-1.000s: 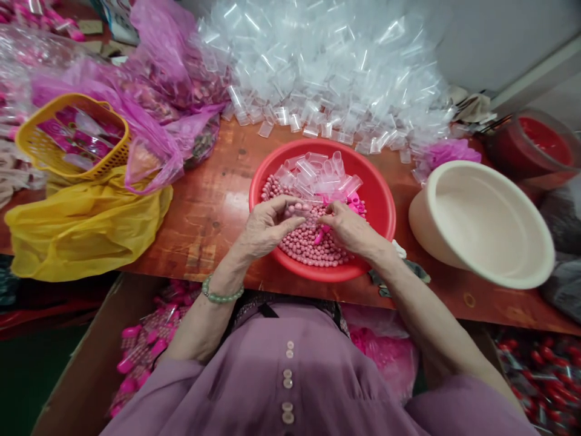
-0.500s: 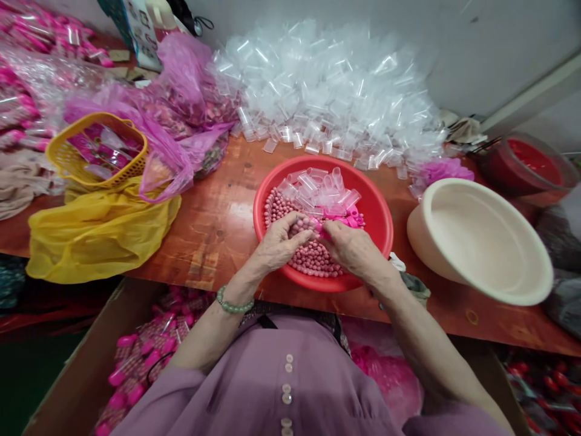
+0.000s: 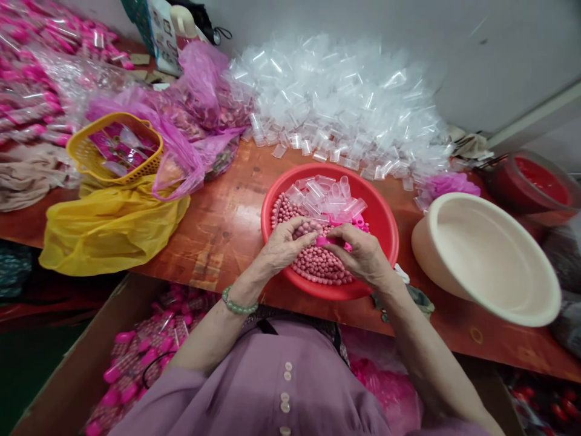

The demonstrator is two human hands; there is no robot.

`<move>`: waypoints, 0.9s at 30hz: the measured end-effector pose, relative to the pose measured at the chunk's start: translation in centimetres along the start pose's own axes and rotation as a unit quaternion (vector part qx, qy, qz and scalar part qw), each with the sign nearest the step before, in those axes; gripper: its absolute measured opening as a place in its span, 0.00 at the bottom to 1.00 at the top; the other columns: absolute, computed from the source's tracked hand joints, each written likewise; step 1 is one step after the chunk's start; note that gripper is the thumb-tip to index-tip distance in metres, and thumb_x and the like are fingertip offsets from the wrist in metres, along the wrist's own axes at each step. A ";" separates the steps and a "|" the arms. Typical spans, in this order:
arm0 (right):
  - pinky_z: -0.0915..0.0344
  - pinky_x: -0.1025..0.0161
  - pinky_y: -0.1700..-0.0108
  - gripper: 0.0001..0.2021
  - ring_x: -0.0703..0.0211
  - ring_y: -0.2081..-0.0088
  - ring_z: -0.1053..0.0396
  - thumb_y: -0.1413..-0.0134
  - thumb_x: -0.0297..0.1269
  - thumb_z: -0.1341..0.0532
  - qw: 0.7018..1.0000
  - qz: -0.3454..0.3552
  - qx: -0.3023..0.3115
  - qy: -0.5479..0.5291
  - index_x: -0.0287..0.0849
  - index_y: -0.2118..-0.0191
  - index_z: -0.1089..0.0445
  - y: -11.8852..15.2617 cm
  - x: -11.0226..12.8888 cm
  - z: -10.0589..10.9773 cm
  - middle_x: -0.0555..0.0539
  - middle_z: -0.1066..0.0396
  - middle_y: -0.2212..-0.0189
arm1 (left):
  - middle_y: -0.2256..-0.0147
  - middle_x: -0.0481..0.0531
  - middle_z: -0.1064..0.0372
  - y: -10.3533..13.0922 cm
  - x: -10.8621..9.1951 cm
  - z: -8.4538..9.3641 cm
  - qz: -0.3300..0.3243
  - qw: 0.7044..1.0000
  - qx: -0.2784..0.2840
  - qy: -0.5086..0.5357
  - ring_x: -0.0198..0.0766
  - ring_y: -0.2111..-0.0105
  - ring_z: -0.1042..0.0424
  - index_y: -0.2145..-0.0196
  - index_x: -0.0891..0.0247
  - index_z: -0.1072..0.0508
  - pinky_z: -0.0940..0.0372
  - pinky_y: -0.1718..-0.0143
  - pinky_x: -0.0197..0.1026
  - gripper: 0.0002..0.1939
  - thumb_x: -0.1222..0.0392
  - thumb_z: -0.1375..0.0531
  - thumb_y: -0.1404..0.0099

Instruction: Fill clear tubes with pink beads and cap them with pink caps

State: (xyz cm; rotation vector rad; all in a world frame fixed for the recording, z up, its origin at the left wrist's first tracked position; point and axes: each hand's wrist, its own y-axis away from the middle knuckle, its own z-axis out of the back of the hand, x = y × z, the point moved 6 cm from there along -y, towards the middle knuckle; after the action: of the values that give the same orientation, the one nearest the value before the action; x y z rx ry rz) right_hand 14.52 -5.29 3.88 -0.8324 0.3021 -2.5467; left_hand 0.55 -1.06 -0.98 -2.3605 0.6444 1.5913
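Observation:
Over a red basin (image 3: 389,233), my left hand (image 3: 280,247) is closed around what looks like a clear tube of pink beads (image 3: 307,229). My right hand (image 3: 362,253) pinches a bright pink cap (image 3: 323,240) at the tube's right end. Whether the cap is seated on the tube cannot be made out. Strings of round pink beads (image 3: 320,267) lie below both hands in the basin. Behind my fingers, loose clear tubes (image 3: 324,192) rest on the beads, with more bright pink caps (image 3: 359,221) beside them, partly covered by my right hand.
A large heap of clear tubes (image 3: 336,97) lies against the wall. On the right stands a cream basin (image 3: 431,254). To the left are a yellow basket (image 3: 75,158), a yellow bag (image 3: 113,233) and pink plastic bags (image 3: 204,79). Pink-capped tubes (image 3: 129,369) fill a box below the table.
The whole view has shifted, so things sit slightly lower and further right. My right fingers have changed position on the pink cap, showing more of it. My left hand keeps its hold.

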 end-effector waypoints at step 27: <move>0.31 0.64 0.68 0.16 0.62 0.71 0.32 0.59 0.47 0.25 0.908 -0.200 -0.003 -0.369 0.45 0.72 0.28 -1.3 -2.4 -2.3 0.52 0.29 0.74 | 0.74 0.44 0.32 0.0 -0.2 0.2 0.038 0.999 0.018 0.031 0.30 0.71 0.33 0.70 0.64 0.28 0.35 0.64 0.36 0.15 0.58 0.27 0.52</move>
State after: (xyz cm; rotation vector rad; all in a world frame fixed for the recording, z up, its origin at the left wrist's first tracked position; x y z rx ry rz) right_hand 14.42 -2.89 1.33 -1.9296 -0.1219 -2.3323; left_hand 0.34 -0.96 -0.84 -2.3946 0.7782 1.5278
